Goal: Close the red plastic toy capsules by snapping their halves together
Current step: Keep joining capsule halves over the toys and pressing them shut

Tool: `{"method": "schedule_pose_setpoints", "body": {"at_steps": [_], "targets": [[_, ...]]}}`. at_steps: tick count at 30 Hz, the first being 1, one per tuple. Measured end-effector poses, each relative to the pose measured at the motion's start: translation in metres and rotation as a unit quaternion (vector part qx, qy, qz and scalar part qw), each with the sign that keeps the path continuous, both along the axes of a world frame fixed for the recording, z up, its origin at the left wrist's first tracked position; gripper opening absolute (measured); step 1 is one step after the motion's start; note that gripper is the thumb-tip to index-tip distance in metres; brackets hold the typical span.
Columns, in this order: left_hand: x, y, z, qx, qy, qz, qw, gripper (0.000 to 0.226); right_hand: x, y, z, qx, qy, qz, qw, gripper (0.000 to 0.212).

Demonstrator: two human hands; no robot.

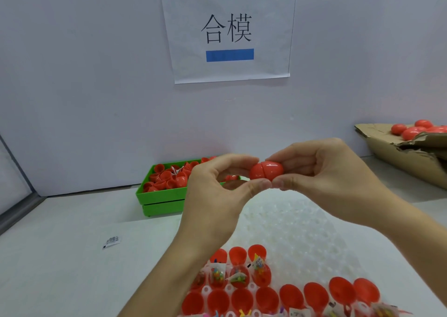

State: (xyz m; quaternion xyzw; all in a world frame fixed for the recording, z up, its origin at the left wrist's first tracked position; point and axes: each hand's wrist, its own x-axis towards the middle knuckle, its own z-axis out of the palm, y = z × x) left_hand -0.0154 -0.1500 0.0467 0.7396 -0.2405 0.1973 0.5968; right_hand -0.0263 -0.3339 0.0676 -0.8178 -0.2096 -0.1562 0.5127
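Head view: a red egg-shaped plastic toy capsule (266,170) is held up in mid-air between two bare hands, above a white table (60,232) and before a pale wall.
Left hand (217,195): curled round the capsule's left half, which is pinched between thumb and fingers.
Right hand (321,171): curled likewise, the right half being gripped between thumb below and fingers above; the two thumb tips are seen touching under the capsule.
Capsule: both halves are met, a thin seam line being visible left of the middle; whether the snap is fully seated cannot be told.
Step in hand: the closing press, judged to be at or near its end.
How it is best done: the halves should be kept on one straight line and pushed squarely toward each other, pressure being spread round the rim so that no side is left lifted; the seam should be checked all the way round before release.
Still open: rows of red capsule halves (242,299), some holding small packaged toys, are stood in a clear bubbled tray (302,232) nearest the camera.
Supply: loose red halves are heaped in a green plastic bin (159,195) by the wall.
Finished: closed red capsules (411,130) are lying in a torn cardboard box (399,157) at far right.
Wall: a paper sign (229,31) with two printed characters is taped up.
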Motion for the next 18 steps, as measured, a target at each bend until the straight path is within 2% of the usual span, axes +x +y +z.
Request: {"method": "schedule_pose_setpoints", "body": {"at_steps": [4, 12, 18], "targets": [[0.0005, 0.0016, 0.0007, -0.025, 0.014, -0.06, 0.998, 0.034, 0.001, -0.0014, -0.0004, 0.029, 0.008, -0.004, 1.0, 0.021], [0.0002, 0.002, 0.0009, -0.029, 0.014, -0.065, 0.997, 0.028, -0.0024, -0.0004, 0.0024, 0.017, 0.016, 0.025, 0.999, 0.026], [0.0011, 0.0007, -0.0005, -0.029, 0.023, -0.059, 0.998, 0.03, 0.0003, 0.0011, 0.0007, 0.023, 0.015, 0.009, 1.0, 0.012]]}}
